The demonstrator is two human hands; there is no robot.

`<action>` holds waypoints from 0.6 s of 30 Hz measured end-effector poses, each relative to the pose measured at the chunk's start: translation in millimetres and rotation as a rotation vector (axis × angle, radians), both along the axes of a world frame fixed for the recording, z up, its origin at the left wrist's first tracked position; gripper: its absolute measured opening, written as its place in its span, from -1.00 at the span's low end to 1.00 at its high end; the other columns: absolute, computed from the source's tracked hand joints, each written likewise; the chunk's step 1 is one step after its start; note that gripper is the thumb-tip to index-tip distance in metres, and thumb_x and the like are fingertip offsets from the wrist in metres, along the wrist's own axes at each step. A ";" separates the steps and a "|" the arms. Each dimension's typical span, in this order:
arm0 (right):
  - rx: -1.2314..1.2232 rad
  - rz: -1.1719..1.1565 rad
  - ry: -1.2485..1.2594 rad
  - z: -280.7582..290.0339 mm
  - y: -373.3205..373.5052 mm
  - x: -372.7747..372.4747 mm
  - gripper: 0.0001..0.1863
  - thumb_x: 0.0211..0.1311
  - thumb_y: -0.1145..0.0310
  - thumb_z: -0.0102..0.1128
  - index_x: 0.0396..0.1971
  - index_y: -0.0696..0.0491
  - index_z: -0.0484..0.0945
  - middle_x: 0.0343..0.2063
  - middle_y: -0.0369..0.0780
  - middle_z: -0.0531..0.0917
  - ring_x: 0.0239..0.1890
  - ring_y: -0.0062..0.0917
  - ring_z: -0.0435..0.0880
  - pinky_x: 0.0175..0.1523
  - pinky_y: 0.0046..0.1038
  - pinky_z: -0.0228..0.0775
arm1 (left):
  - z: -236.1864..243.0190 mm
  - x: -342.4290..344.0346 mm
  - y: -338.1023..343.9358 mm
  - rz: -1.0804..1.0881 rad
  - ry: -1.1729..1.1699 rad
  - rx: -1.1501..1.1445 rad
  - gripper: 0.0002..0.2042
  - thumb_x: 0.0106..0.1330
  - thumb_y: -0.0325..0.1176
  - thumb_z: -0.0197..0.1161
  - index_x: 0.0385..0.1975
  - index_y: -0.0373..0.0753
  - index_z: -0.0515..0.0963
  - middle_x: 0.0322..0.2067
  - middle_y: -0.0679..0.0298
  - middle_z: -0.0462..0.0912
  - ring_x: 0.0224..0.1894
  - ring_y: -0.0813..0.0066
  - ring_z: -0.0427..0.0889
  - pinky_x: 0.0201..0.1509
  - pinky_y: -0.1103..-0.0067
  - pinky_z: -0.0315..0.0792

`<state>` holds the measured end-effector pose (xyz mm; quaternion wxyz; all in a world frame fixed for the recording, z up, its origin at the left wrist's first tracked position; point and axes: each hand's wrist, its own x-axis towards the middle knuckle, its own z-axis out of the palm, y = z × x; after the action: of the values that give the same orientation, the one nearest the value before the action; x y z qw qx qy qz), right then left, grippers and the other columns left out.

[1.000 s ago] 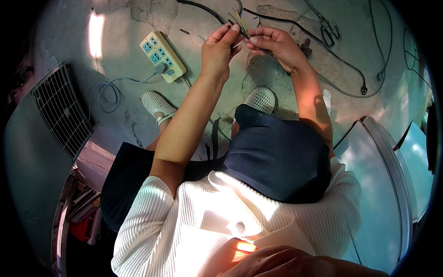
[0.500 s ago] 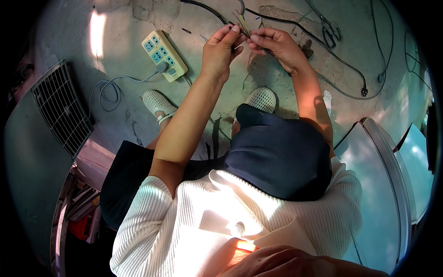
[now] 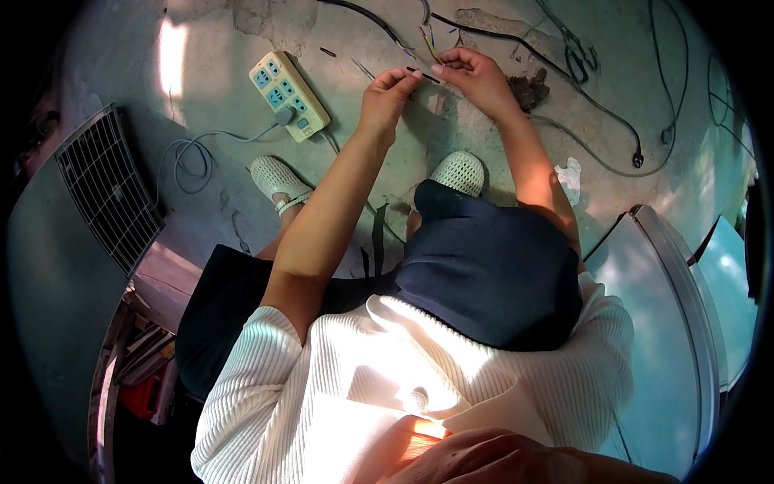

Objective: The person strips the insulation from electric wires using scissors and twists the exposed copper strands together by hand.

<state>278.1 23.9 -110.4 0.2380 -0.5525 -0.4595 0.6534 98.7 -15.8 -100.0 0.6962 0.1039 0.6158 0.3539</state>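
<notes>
My left hand [image 3: 385, 105] pinches a short thin black tube [image 3: 424, 75] between thumb and fingertips. Close by on the right, my right hand [image 3: 477, 81] is closed on the end of a cable whose stripped coloured wires [image 3: 430, 45] stick up past the fingers. Beyond both hands, a black cable [image 3: 361, 14] ends in bared wires near the fingertips. Beside my left hand's knuckles a thin grey pointed piece [image 3: 363, 69] shows; whether it touches the hand I cannot tell. Another short black piece [image 3: 327, 52] lies on the floor further left.
A cream power strip [image 3: 290, 97] with a grey plug lies left of my left arm. To the right are a black cable [image 3: 524, 44] with a plug, dark-handled pliers or scissors [image 3: 574, 58], a dark clump [image 3: 528, 90] and a white scrap [image 3: 569, 179]. A wire grille [image 3: 109, 189] stands left.
My hands have moved apart and slightly nearer to me. The black tube now shows clearly in my left hand, separate from the wires in my right. The white scrap is more exposed.
</notes>
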 end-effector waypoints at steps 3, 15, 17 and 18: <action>0.123 -0.077 -0.085 15.0 -5.1 -7.9 -0.70 0.14 0.32 0.36 -0.17 0.13 0.58 -0.40 -0.33 0.65 -0.35 -0.72 0.58 -0.19 -0.65 0.42 | 7.1 -4.6 -1.3 -0.074 0.010 0.043 -0.87 0.24 -0.37 0.31 -0.26 -0.18 0.58 -0.35 0.44 0.64 -0.31 0.70 0.51 -0.21 0.70 0.36; 0.564 -0.049 -0.476 37.3 -19.6 -15.5 -0.78 0.15 0.18 0.28 -0.31 0.00 0.68 -0.47 -0.24 0.69 -0.50 -0.45 0.67 -0.39 -0.52 0.45 | 26.9 -9.0 10.2 -0.050 -0.145 0.062 -0.90 0.30 -0.29 0.26 -0.26 -0.09 0.55 -0.36 0.48 0.60 -0.27 0.71 0.55 -0.13 0.66 0.43; 0.532 -0.038 -0.450 41.2 -21.3 -15.7 -0.78 0.17 0.19 0.26 -0.30 0.00 0.68 -0.48 -0.24 0.69 -0.50 -0.44 0.67 -0.37 -0.52 0.45 | 27.1 -9.3 14.0 -0.036 -0.161 0.031 -0.88 0.30 -0.28 0.27 -0.24 -0.09 0.56 -0.38 0.50 0.59 -0.31 0.71 0.54 -0.17 0.67 0.44; 0.483 -0.035 -0.416 47.3 -21.8 -16.8 -0.78 0.18 0.19 0.25 -0.29 0.00 0.68 -0.49 -0.24 0.69 -0.49 -0.44 0.67 -0.36 -0.51 0.46 | 28.6 -8.9 15.1 -0.026 -0.192 0.026 -0.87 0.29 -0.29 0.28 -0.23 -0.12 0.56 -0.39 0.48 0.59 -0.35 0.72 0.52 -0.20 0.70 0.44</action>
<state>261.3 2.1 -63.1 0.2743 -0.6096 -0.6308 0.3941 89.8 -0.7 -71.5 0.7551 0.0866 0.5402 0.3612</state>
